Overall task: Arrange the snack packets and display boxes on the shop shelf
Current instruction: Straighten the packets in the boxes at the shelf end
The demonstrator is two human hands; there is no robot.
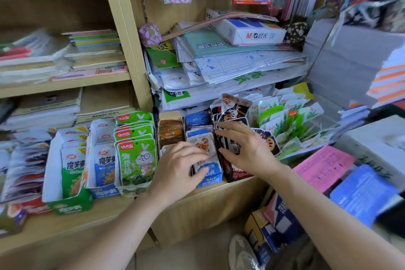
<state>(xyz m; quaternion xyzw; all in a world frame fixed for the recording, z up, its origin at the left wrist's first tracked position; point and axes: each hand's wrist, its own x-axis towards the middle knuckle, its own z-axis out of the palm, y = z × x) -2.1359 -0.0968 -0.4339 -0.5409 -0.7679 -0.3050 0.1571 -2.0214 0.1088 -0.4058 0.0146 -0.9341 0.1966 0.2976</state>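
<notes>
Snack packets point(105, 160): they stand upright in open display boxes lined along the lower shelf point(109, 212), and both your hands are at the middle boxes.
Loose pile point(24, 166): at far left, packets lie overlapped outside any box. Shove the row that way and they could slide off the front.
Green box point(70, 204): it sits near the shelf's front edge, so a sideways push may tip it over the lip.
Left hand point(182, 166): your fingers lie close together, slightly bent, resting on the front packets of the blue box point(210, 178). Press hard and you could crease them or buckle the thin card front.
Right hand point(243, 149): your fingers are spread wide over the black box point(234, 174) and hold nothing. Whether they touch it is unclear.
Tall packet point(232, 105): it leans at the back of the black box, and a quick sweep could knock it down.
Green packets point(285, 123): they are fanned loosely at right, and your wrist brushing them could topple the fan.
</notes>
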